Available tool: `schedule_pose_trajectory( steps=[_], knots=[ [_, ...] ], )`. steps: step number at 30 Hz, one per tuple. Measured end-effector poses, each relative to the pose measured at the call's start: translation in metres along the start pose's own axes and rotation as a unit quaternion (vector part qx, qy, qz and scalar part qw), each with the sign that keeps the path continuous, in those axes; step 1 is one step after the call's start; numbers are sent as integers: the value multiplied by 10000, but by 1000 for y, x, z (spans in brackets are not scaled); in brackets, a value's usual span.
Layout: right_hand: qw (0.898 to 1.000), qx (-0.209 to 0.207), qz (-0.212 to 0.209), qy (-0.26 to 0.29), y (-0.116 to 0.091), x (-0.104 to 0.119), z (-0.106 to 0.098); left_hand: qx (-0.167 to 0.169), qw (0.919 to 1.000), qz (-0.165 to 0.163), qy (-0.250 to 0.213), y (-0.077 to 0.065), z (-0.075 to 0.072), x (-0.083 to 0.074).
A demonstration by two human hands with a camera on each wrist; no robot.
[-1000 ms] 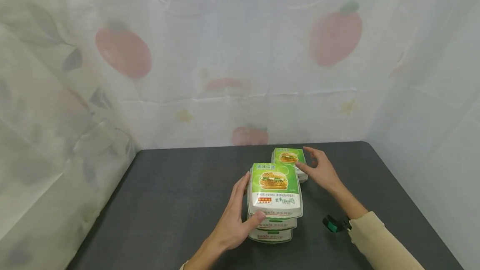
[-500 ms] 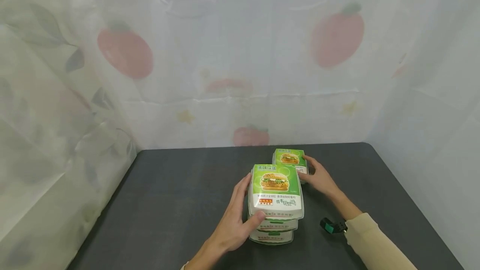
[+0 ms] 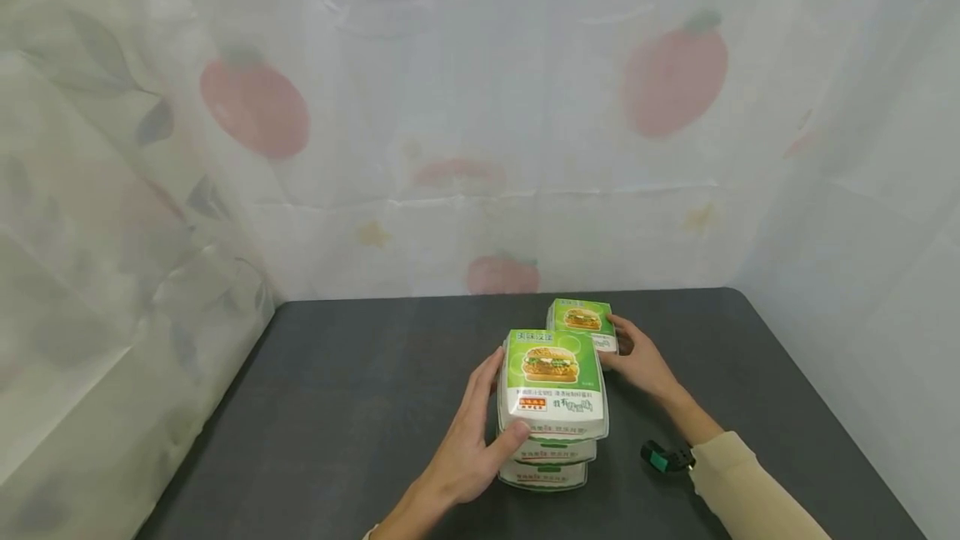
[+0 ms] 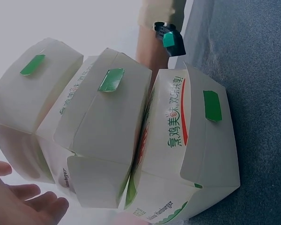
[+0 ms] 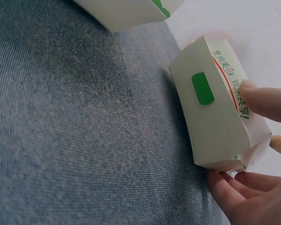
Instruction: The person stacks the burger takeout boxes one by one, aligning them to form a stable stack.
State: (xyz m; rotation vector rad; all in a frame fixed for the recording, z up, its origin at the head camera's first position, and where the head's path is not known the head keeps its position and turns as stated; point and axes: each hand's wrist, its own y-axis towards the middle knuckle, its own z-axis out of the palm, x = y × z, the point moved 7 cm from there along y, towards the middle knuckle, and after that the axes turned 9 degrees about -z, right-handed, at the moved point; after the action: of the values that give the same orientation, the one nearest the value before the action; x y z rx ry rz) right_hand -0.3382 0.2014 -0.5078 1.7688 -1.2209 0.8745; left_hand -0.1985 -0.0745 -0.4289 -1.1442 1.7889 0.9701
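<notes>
Three white-and-green burger boxes form a stack (image 3: 555, 386) near the front of the table, printed with a hamburger picture. Along the stack's left side lie the fairly straight fingers of my left hand (image 3: 468, 436), its thumb on the front of the top box. In the left wrist view the fingers (image 4: 30, 199) are beside the upper boxes. Behind the stack, to its right, a single burger box (image 3: 581, 319) rests on the table, partly hidden. My right hand (image 3: 643, 365) holds its right end, thumb (image 5: 260, 99) on the printed sloping face and fingers (image 5: 232, 190) against the side.
The dark table (image 3: 360, 407) extends to the left and right of the boxes. A pale curtain (image 3: 480, 107) with strawberry prints rises behind the table's back edge, with patterned and plain sheets at the sides. A black-and-green device (image 3: 663, 458) sits at the right wrist.
My right hand has moved in closer, its thumb and fingers coming onto the rear burger box. The left hand and the stack have stayed in place.
</notes>
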Motion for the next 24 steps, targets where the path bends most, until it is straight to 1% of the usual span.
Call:
schedule_pose_trajectory(
  steps=[6, 11, 16, 24],
  knots=[
    [10000, -63, -10, -24, 0, 2, -8, 20, 9999, 156, 71, 2, 1, -1],
    [9998, -169, -87, -32, 0, 11, -18, 46, 9999, 121, 52, 2, 1, -1],
    [9993, -284, -149, -191, 0, 25, -30, 47, 9999, 98, 68, 2, 1, 0],
    [9981, -502, -124, -336, -2, 55, -49, 20, 9999, 120, 93, 3, 1, -1]
  ],
)
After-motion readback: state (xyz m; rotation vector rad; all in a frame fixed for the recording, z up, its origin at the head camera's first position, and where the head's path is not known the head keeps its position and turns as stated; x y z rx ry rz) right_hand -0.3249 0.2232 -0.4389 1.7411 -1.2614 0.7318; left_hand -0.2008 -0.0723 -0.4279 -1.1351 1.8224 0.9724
